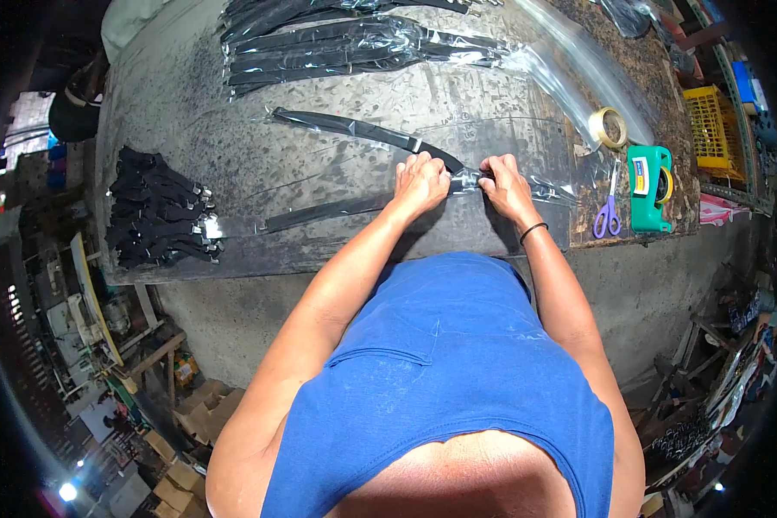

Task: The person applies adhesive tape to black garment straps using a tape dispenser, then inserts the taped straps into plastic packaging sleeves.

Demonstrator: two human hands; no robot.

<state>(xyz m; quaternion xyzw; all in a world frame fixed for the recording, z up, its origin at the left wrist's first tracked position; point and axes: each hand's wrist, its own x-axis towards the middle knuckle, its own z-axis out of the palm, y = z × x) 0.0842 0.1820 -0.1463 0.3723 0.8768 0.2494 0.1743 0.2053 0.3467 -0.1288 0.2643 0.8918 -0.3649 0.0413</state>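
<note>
A: How is the scene lit?

B: Bright, even daylight is received across the table (pixel 190 104). Only soft, short shadows are cast. Glare is reflected from the clear plastic sheet (pixel 570 69) at upper right.

A: Is distortion observed?

B: Strong fisheye curvature is seen; straight edges are bowed, and the corners are cut off by a black vignette. The centre is rendered sharp. Lower left is dimmer, with one small lens flare.
</note>
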